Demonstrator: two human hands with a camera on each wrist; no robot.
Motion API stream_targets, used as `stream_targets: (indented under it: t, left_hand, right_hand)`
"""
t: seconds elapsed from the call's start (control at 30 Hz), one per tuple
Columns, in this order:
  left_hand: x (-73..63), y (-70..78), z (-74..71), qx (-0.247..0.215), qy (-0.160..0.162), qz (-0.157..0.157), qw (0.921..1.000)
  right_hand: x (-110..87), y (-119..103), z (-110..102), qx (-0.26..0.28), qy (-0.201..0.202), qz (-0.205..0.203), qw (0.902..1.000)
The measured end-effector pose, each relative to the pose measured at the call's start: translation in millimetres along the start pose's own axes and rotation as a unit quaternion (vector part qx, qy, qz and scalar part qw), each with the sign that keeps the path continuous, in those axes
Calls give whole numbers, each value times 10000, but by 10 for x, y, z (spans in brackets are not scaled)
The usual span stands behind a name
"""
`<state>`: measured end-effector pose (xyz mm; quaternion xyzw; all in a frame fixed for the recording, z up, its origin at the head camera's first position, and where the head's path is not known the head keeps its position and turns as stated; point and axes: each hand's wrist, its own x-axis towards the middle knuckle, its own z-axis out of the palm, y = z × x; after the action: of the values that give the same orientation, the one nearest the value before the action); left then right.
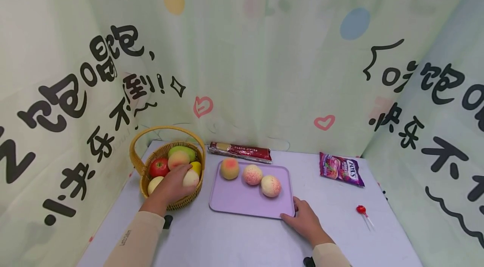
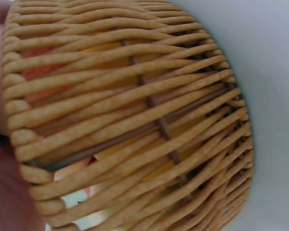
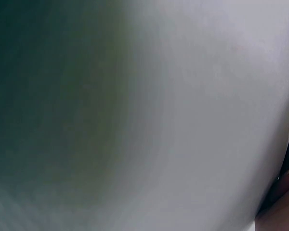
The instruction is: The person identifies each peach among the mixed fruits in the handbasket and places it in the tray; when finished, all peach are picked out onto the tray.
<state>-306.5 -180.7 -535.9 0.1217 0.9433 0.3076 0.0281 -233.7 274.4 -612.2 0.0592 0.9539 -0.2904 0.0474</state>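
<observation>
My left hand [image 1: 175, 187] reaches over the wicker basket [image 1: 140, 170] and grips a pale peach [image 1: 190, 178] at the basket's right side. Part of that hand [image 2: 9, 187] shows beside the rim in the left wrist view. Around it in the basket are a red apple [image 1: 159, 167], an orange-pink peach [image 1: 179, 159], a green fruit [image 1: 185, 150] and a yellow fruit [image 1: 196, 167]. With thumb and fingers, my right hand [image 1: 304, 220] holds the near right corner of the purple tray [image 1: 238, 199]. Three peaches lie on this tray, one of them a speckled peach [image 1: 271, 186].
Behind the tray lies a dark red biscuit pack [image 1: 240, 152]. A purple sweets bag [image 1: 341, 169] and a red lollipop [image 1: 361, 210] are on the right side of the white table [image 1: 211, 237]. Printed curtains [image 1: 242, 69] enclose the table at the back and sides.
</observation>
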Motion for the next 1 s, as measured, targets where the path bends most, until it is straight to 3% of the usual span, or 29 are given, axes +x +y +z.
stream_targets:
  t: [0.63,1.0]
  left_hand:
    - [-20,-57,110,-6,339,332,9989]
    - [-27,-86,178,-378,798,35,9961]
  right_hand:
    - [-14,-16,-9,-11,-22,82,10000]
    - [-13,-21,-9,-16,25,25,10000]
